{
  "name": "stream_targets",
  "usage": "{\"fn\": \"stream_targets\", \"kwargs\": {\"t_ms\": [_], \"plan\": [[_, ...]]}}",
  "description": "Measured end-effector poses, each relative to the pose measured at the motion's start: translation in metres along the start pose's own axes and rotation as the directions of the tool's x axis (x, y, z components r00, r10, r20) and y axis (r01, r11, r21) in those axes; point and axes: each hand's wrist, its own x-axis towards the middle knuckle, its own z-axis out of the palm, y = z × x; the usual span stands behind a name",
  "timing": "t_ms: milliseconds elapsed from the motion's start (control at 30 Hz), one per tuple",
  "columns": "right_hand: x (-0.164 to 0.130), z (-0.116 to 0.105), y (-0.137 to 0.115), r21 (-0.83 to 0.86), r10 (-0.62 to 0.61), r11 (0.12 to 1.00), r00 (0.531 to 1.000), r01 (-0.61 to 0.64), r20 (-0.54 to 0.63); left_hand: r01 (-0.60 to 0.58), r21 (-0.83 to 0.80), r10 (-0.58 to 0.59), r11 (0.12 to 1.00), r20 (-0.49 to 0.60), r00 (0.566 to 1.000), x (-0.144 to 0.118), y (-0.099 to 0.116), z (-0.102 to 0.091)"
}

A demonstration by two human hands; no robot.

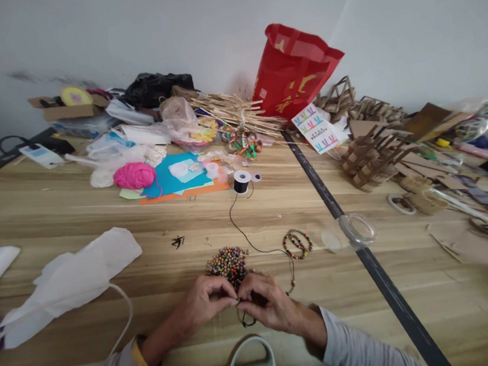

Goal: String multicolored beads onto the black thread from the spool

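My left hand (pixel 207 300) and my right hand (pixel 269 303) meet just in front of a heap of small multicoloured beads (pixel 229 264). Each pinches the black cord between thumb and forefinger; whether a bead sits in the pinch is too small to tell. The black cord (pixel 253 247) runs from a white-rimmed spool (pixel 241 182) past my right hand, with a few beads on it near my right wrist. A dark loop of it hangs below my fingers. A beaded bracelet (pixel 298 244) lies coiled to the right. Scissors with pale handles (pixel 251 358) rest nearest me.
Short black cord scraps (pixel 178 242) lie left of the beads. A roll of clear tape (pixel 358 229) sits on the dark table strip. White sheeting (pixel 76 271) covers part of the left side. Pink yarn (pixel 134 175), coloured paper and a red bag (pixel 294 70) stand toward the wall.
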Motion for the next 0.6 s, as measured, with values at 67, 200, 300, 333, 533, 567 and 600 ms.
{"fn": "stream_targets", "kwargs": {"t_ms": [67, 200, 300, 333, 533, 567, 600], "plan": [[0.0004, -0.0007, -0.0006, -0.001, 0.002, 1.0, 1.0, -0.002, 0.013, -0.05, 0.026, 0.05, 0.998, 0.012, 0.999, 0.0001, 0.0008, -0.0015], [-0.0016, -0.0015, -0.0003, -0.015, -0.03, 0.999, 0.996, 0.031, 0.088, -0.142, 0.03, 0.141, 0.989, 0.011, 0.99, -0.0002, 0.0012, -0.0024], [-0.0048, -0.0012, 0.0022, -0.023, -0.091, 0.995, 0.985, 0.095, 0.149, -0.157, 0.029, 0.158, 0.987, -0.002, 0.988, -0.0014, 0.001, -0.0017], [-0.0057, -0.001, 0.0031, -0.021, -0.107, 0.994, 0.982, 0.111, 0.158, -0.159, 0.032, 0.159, 0.987, -0.002, 0.987, -0.0018, 0.0011, -0.0015], [-0.0079, -0.0001, 0.0052, -0.043, -0.091, 0.995, 0.994, 0.093, 0.065, -0.191, 0.05, 0.189, 0.98, 0.04, 0.981, -0.0027, 0.0043, -0.0015], [-0.0079, -0.0002, 0.0046, -0.041, -0.072, 0.996, 0.996, 0.075, 0.059, -0.195, 0.051, 0.192, 0.98, 0.048, 0.98, -0.0026, 0.0048, -0.0016], [-0.0078, -0.0003, 0.0038, -0.033, -0.054, 0.998, 0.997, 0.056, 0.061, -0.197, 0.053, 0.195, 0.979, 0.054, 0.979, -0.0026, 0.0052, -0.0016]]}}
